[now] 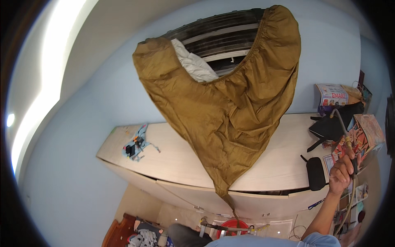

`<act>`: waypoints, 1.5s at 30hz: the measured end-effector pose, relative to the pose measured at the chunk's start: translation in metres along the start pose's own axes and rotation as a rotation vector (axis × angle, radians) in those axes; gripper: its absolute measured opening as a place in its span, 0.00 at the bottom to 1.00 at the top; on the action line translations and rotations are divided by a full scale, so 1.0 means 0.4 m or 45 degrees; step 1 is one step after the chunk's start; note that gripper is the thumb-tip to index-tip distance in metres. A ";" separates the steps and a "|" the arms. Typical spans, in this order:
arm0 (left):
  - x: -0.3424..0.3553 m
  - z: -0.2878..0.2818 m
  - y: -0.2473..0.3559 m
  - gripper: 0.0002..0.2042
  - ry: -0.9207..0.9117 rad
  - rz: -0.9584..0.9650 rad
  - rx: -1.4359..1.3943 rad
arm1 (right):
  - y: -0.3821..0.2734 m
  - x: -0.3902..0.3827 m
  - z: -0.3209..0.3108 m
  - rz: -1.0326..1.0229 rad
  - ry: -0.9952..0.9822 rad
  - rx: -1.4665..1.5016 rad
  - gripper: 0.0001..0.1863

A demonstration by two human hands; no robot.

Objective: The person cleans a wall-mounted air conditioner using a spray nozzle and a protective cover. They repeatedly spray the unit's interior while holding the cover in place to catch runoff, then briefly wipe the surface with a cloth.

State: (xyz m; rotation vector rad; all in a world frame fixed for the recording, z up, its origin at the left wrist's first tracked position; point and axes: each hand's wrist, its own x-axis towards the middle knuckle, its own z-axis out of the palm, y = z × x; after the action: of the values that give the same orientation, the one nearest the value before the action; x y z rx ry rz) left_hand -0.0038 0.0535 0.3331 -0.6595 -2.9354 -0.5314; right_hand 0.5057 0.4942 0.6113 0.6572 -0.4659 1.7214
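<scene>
Outward, spray wand (348,142) extends from clasping right grip (342,169).

We count one brown cover (222,119) and one air conditioner (222,43) at the upper middle of the frame. On the right we see one right hand (341,175), one spray wand (348,142), one hose (353,191), one black bag (329,129) and one black case (316,173). Across the middle we find one long cabinet (177,156) and, left of centre, one blue cloth (142,133). Along the lower edge we make out one red basin (225,222) and one ladder (214,227); at upper left, one strip of light (53,61).
</scene>
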 end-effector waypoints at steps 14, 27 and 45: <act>0.250 -0.080 -0.039 0.16 -0.336 -0.435 -0.253 | 0.137 0.008 -0.046 0.057 0.133 -0.121 0.24; 0.687 -0.606 -0.028 0.19 -0.259 -0.368 -1.964 | 0.256 -0.300 -0.220 -0.086 0.221 -0.272 0.16; 1.081 -0.164 1.237 0.31 0.464 1.715 -0.325 | 0.476 -0.685 -0.091 -0.214 0.316 -0.506 0.38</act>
State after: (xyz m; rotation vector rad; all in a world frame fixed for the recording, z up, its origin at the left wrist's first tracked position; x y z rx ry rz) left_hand -0.1817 0.6219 0.6186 -1.9704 -1.5244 -0.6818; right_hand 0.3598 0.2661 0.4129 0.1874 -0.5408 1.4699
